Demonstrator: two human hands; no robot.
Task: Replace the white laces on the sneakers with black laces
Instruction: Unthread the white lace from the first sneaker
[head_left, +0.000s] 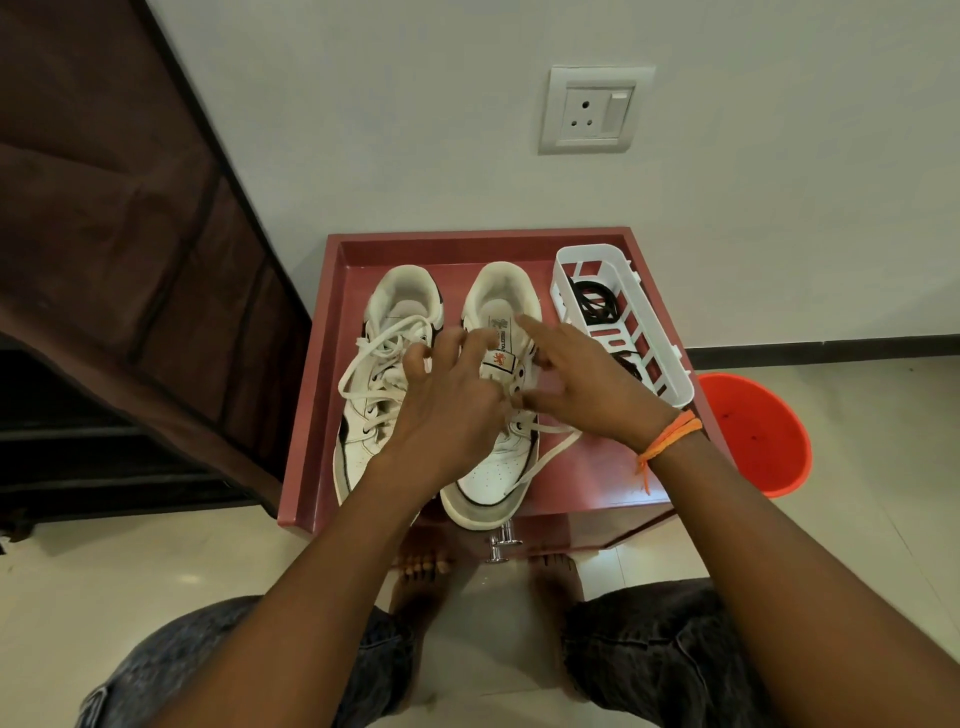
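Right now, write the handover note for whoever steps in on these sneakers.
Left hand and right hand: both over the right sneaker, fingers spread at its eyelets; grip unclear.
Right sneaker: upper eyelets empty, white lace trailing onto the red tray.
Left sneaker: fully laced in white.
Black laces: in the white basket, untouched.
Left: finish unlacing both, thread black.

White wall (415, 130), wall socket (595, 108), tiled floor (130, 582)
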